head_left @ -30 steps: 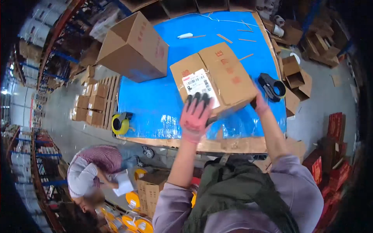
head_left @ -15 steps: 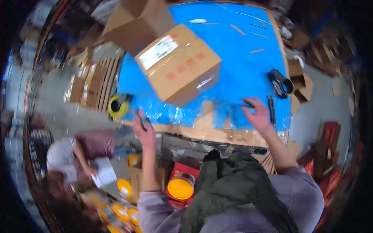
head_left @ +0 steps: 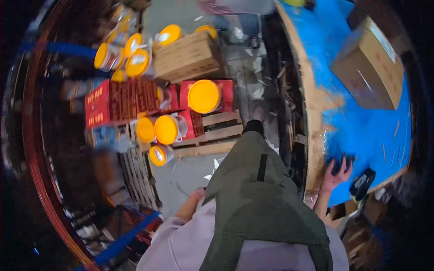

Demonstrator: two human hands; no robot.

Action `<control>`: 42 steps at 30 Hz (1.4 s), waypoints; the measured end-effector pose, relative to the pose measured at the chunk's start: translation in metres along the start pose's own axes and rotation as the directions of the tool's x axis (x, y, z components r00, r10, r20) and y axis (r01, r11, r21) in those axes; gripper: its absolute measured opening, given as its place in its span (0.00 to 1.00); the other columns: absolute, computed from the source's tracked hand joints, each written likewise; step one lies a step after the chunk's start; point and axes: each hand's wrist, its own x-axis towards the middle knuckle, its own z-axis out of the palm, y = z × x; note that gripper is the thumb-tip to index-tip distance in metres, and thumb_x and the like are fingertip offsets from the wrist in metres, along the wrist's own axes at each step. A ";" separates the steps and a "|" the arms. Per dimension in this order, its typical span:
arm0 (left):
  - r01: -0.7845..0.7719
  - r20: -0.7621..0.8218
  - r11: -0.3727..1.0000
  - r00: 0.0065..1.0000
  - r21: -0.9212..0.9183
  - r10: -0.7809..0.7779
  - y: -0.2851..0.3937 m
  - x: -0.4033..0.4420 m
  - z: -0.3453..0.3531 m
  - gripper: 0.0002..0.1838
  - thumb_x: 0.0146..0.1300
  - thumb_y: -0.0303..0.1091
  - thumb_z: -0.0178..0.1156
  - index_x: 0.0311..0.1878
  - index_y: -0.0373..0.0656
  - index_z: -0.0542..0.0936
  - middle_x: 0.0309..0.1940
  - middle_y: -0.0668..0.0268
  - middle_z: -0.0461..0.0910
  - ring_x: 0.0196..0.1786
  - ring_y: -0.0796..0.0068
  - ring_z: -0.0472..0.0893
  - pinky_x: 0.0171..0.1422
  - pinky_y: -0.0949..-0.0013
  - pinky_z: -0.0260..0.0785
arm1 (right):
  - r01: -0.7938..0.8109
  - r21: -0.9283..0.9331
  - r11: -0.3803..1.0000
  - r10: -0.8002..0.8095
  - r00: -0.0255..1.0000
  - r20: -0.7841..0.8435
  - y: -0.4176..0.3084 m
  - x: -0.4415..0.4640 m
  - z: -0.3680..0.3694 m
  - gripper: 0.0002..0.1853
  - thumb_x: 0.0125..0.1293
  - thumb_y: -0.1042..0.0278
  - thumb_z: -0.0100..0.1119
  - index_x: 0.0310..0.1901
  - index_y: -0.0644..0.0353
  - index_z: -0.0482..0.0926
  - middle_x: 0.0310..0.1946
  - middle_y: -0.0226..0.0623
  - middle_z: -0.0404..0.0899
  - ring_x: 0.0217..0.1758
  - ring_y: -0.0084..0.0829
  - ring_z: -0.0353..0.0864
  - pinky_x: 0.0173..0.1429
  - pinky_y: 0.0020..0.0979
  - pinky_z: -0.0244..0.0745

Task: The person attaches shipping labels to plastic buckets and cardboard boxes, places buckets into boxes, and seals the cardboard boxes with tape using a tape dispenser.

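Observation:
My right hand [head_left: 336,177] is low over the near edge of the blue-covered table [head_left: 361,131], its fingers spread. A slim dark object [head_left: 336,166] shows between and behind these fingers; I cannot tell whether they touch it. Beside the hand, to the right, lies a black handheld device [head_left: 363,184]. My left hand [head_left: 198,194] hangs at my left side by the apron [head_left: 266,203]; its fingers are blurred and mostly hidden. A taped cardboard box [head_left: 370,67] with a white label sits farther along the table.
White buckets with yellow lids [head_left: 204,96] stand among red cartons [head_left: 110,104] on a wooden pallet [head_left: 221,131] to my left. A brown carton [head_left: 187,56] is behind them. Paper scraps [head_left: 258,92] litter the floor. A person's clothing [head_left: 253,5] shows at the top edge.
My view has swung left, towards the buckets and pallet, so the table is now at the right. My left hand has left the table edge and dropped to my side.

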 end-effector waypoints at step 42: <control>-0.553 -0.668 0.580 0.744 -0.599 0.020 0.142 0.119 -0.362 0.23 0.59 0.28 0.62 0.59 0.40 0.75 0.53 0.56 0.79 0.58 0.59 0.77 0.65 0.61 0.66 | -0.296 0.278 0.914 -0.225 0.200 0.953 -0.415 0.005 0.262 0.32 0.51 0.48 0.75 0.53 0.58 0.75 0.54 0.49 0.77 0.58 0.41 0.78 0.62 0.38 0.72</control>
